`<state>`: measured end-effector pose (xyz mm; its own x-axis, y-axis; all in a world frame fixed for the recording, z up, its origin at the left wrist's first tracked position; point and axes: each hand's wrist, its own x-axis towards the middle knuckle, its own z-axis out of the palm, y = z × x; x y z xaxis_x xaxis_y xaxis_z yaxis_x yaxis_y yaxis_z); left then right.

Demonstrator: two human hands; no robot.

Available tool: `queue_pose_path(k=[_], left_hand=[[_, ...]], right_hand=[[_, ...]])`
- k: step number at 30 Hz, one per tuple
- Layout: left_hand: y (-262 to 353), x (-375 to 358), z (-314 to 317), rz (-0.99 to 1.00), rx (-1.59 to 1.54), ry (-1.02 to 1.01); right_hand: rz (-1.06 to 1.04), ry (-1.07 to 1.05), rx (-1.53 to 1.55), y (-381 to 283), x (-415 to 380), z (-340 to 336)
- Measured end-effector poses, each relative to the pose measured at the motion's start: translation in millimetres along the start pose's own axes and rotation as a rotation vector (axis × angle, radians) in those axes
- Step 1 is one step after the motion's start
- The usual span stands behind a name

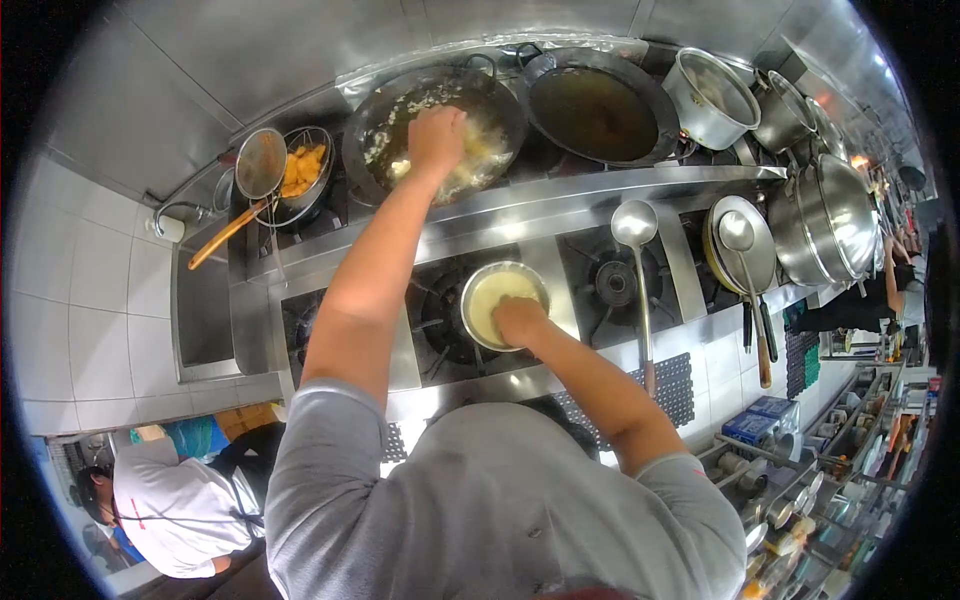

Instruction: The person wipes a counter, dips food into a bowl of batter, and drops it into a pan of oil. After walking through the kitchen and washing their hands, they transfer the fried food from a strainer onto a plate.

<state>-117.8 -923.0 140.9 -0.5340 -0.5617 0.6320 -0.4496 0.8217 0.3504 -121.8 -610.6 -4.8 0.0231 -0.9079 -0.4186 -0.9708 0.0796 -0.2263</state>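
My left hand (437,140) is held over a wide black wok (365,150) of oil at the back of the stove. Its fingers are closed and point away from me, so whatever they may hold is hidden. Pale bits of batter (400,167) float in the foaming oil beneath it. Nearer to me, my right hand (518,320) reaches into a round metal bowl (468,310) of pale yellow batter (490,292). The fingertips are down in the batter, out of sight. The bowl rests on a front burner.
Left of the wok, a strainer (261,163) with a wooden handle lies by a basket of orange fried pieces (302,172). A second wok (592,112) holds dark oil. Ladles (634,224) and pots (712,98) stand right. A person (170,500) in white is behind, left.
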Motion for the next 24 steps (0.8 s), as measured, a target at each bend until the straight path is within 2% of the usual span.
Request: queue_pose_path(k=[3,6,11,17,24], left_hand=[[-0.8,6.1,-19.6,0.045,0.053,0.064],[-8.1,12.5,-42.7,0.106,0.105,0.146],[-6.5,8.5,-88.9,0.05,0.141,0.126],[-12.6,-9.3,-92.5,0.003,0.211,0.038],[-20.2,-13.8,-73.5,0.036,0.174,0.079]], right_hand=[[0.005,-0.028,0.018,0.9,-0.6,0.2],[-0.017,0.03,0.032,2.7,-0.9,5.4],[-0.016,-0.034,-0.005,2.1,-4.5,-5.2],[-0.034,-0.061,-0.02,2.1,-3.7,-8.6],[-0.015,-0.041,-0.009,-0.6,-4.5,-8.8]])
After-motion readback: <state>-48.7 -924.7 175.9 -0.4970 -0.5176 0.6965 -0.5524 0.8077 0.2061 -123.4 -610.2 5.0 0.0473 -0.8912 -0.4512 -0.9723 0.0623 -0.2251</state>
